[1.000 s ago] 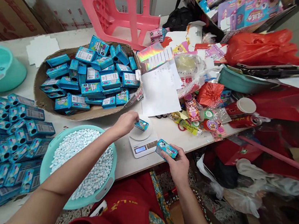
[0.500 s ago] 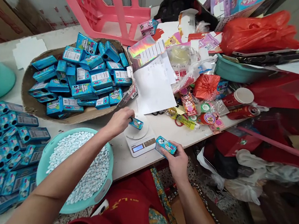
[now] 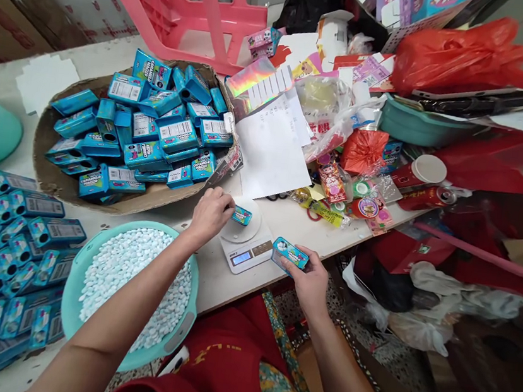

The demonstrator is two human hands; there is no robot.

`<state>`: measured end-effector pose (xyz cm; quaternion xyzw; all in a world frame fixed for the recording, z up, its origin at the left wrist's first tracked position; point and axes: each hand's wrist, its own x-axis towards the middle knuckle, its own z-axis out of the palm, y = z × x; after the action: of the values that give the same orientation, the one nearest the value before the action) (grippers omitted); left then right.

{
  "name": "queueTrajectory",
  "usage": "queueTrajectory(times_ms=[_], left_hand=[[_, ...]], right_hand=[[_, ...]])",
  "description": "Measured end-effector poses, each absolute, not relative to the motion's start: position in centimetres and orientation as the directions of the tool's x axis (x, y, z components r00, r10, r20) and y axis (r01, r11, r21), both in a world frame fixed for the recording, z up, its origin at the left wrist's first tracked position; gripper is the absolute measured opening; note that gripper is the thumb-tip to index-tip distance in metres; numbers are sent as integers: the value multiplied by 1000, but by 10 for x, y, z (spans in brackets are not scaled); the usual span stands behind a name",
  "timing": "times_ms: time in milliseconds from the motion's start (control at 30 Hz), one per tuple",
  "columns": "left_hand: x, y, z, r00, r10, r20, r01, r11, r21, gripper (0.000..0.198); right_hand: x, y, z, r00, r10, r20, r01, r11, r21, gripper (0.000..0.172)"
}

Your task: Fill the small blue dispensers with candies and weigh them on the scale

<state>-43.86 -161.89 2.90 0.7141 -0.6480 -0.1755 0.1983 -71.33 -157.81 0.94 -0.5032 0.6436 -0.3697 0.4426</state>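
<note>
My right hand (image 3: 310, 283) grips a blue candy box (image 3: 290, 253) printed "Caramelo Macizo", held by its right end just off the front right corner of the white digital scale (image 3: 251, 258). Another small blue candy box (image 3: 241, 215) lies on the round pan of the scale. Beside its left end is my left hand (image 3: 213, 212), palm down with fingers bent together; what the fingertips hold, if anything, is hidden. Below my left forearm, a turquoise basin (image 3: 185, 333) holds many small whitish candies (image 3: 115, 261).
A cut-down cardboard box (image 3: 155, 205) full of blue candy boxes stands behind the basin. Rows of blue boxes (image 3: 10, 260) fill the left. Behind the scale lie a paper sheet (image 3: 270, 159), small packets (image 3: 332, 182) and a red can (image 3: 426, 197). A pink plastic basket (image 3: 212, 12) stands at the back.
My left hand has drawn slightly left from the box on the scale, showing more of its left end. My right hand keeps its box in place. The view has shifted a little.
</note>
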Motion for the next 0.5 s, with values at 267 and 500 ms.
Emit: queueTrajectory(times_ms=[267, 500], left_hand=[[-415, -1584, 30, 284, -949, -138, -582, -285, 762, 16], [-460, -1563, 11, -6, -912, -410, -909, -165, 382, 22]], right_hand=[[-712, -1580, 6, -88, -972, -218, -336, 235, -912, 47], [-714, -1581, 4, -106, -971, -216, -319, 239, -917, 47]])
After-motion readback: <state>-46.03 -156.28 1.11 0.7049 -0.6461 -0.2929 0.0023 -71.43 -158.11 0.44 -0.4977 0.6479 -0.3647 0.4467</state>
